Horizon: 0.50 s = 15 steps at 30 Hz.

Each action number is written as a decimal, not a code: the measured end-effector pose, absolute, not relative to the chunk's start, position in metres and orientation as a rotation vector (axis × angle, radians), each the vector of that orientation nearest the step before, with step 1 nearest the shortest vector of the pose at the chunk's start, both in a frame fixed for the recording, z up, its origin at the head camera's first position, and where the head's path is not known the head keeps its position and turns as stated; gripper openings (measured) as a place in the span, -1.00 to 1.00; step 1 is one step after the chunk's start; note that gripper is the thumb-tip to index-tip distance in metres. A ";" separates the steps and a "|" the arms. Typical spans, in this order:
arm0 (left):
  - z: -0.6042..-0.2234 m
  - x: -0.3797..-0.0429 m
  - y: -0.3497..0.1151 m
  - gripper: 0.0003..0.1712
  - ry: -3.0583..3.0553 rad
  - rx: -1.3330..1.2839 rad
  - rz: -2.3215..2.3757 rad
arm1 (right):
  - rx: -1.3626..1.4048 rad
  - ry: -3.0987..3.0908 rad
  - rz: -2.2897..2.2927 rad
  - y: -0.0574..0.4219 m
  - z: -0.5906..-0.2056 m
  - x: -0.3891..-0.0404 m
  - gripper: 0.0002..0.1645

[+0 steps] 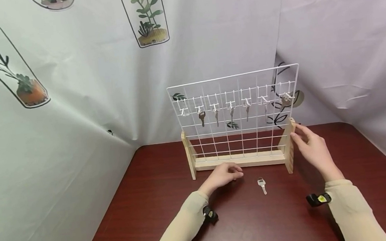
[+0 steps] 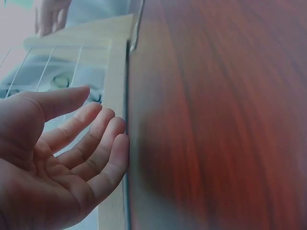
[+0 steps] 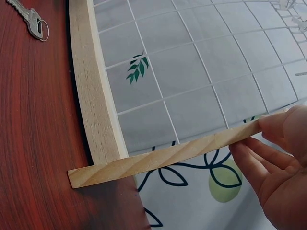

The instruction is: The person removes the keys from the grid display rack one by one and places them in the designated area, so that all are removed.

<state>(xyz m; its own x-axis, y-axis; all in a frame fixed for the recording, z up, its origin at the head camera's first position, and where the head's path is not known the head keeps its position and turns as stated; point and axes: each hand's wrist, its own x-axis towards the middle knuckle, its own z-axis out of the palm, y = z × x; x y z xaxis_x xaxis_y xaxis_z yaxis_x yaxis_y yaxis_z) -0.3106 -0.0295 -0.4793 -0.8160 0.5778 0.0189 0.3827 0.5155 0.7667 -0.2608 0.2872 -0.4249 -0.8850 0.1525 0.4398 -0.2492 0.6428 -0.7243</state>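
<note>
A white wire grid rack stands in a wooden frame, its bottom bar (image 1: 240,163) running along the tabletop. My right hand (image 1: 314,150) pinches the upper part of the right wooden post (image 3: 163,157) between thumb and fingers. In front of the bottom bar, my left hand (image 1: 222,174) hovers low with relaxed, slightly bent fingers; nothing lies in its palm in the left wrist view. Between the hands, a silver key (image 1: 262,185) with a small ring lies on the table. Several keys, one of them a darker key (image 1: 202,117), hang from white hooks on the grid.
The dark red wooden table (image 1: 146,218) reaches back to a pale fabric backdrop (image 1: 111,66) printed with plants. The left wooden post (image 1: 189,157) stands at the rack's other end. Each wrist wears a black camera band.
</note>
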 end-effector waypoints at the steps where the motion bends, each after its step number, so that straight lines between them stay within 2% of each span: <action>1: -0.478 -0.311 -0.034 -0.84 2.522 0.804 1.204 | 0.073 -2.394 1.155 0.287 -0.425 -0.261 -0.37; 15: -0.446 -0.320 -0.074 -0.76 2.595 0.728 1.531 | 0.058 -2.381 1.136 0.285 -0.424 -0.261 -0.39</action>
